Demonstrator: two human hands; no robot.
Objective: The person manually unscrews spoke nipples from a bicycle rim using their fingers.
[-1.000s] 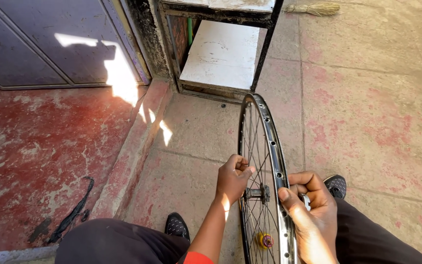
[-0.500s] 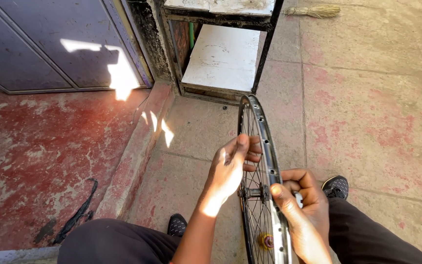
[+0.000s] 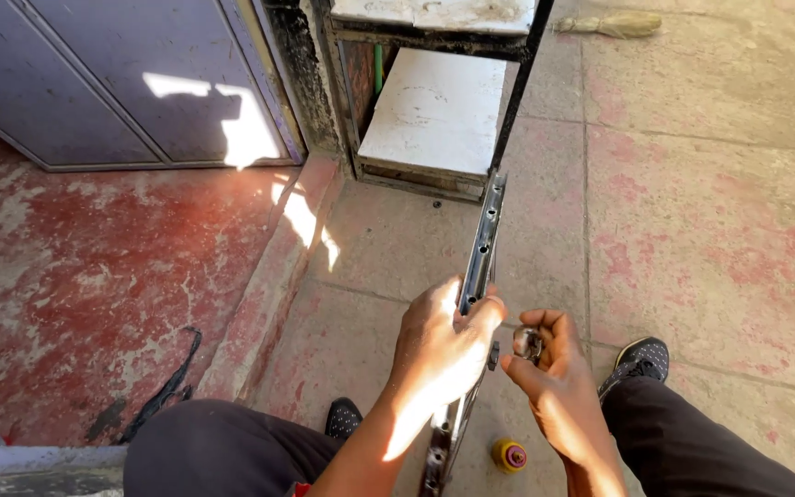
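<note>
Between the person's knees, a bicycle rim [image 3: 480,262] stands on edge, seen almost straight down its tread so that it reads as a narrow metal strip with holes. Its long line runs away from the body, from low between the thighs toward the white shelf [image 3: 434,115] of a dark metal stand ahead. The left hand [image 3: 439,350] is closed over the near part of the rim, fingers wrapped across the top edge and thumb on the near side, so the rim is gripped from the left and above. The right hand [image 3: 558,387] sits just right of the rim, not touching it as far as can be seen, and is curled with fingertips pinched on a small shiny metal part [image 3: 527,342]; what kind of part cannot be told. That part lies level with the left hand's knuckles and just beside the rim, so the right hand is the one nearer the wheel's centre on that side. On the paving below the hands lies a small yellow and red cap [image 3: 508,455]. Black shoes [image 3: 641,359] rest on the slabs either side.
</note>
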